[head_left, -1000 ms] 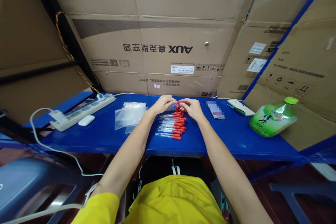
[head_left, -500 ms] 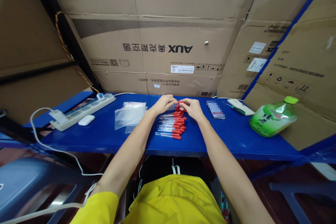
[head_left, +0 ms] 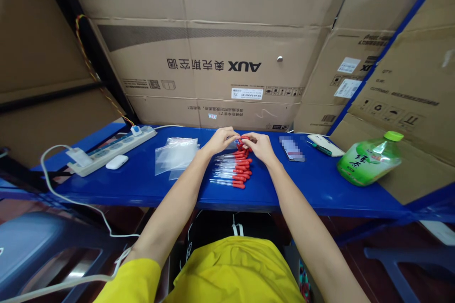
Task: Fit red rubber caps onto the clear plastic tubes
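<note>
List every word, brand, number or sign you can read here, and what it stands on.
"AUX 奥克斯空调", upside down: large brown cardboard sheet at the back.
"绿茶": light-green plastic bottle.
"QTY:": brown cardboard panel at far right, above recycling and umbrella signs.
Too small or blurred: most other cardboard print, and print on white paper labels.
Pixelated: screen of the flat rectangular phone.

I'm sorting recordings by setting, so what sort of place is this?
Probably an improvised packing or assembly workstation: printed cardboard walls in a blue work surface, where red-ended pieces lie near clear plastic bags and a power strip.
</note>
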The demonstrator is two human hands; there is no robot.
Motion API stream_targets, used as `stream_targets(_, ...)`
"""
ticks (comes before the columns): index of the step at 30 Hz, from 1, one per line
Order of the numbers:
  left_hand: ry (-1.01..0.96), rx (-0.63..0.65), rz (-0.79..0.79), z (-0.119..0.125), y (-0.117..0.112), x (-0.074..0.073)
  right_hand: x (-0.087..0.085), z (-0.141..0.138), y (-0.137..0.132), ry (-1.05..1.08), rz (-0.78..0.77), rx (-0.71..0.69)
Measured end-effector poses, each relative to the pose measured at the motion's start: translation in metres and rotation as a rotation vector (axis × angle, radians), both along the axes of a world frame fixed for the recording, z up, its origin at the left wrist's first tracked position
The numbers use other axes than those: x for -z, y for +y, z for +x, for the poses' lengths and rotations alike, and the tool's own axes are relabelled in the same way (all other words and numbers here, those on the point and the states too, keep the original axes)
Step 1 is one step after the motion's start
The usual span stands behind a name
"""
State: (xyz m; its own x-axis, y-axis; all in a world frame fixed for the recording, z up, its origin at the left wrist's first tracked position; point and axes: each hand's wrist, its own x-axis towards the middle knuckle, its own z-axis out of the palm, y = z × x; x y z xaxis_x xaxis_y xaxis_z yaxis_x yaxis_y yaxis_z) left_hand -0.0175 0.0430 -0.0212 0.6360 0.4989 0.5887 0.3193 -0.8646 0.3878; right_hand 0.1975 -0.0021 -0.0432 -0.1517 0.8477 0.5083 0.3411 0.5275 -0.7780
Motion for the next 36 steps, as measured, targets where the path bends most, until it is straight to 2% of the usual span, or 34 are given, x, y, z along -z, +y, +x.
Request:
stream_targets(4, -0.066, -0.045, 0.032, 0.0, -0.004, -0.005, 0.0, 0.0, 0.002, 0.105, 0.001, 0.002)
stream_targets(14, -0.11, 0.008, -0.033, 0.001, -0.011, -0.01, -0.003, 0.0, -0.001, 0.278, -0.082, -0.065)
stream_targets(27, -0.105, 0.051, -0.066, 0.0, -0.009, -0.008, -0.006, -0.001, -0.007, 0.207, -0.074, -0.025)
stream_targets(36, -0.066, 0.058, -0.059, 0.002, 0.002, 0.003, -0.002, 0.0, -0.006, 0.177, -0.086, -0.05)
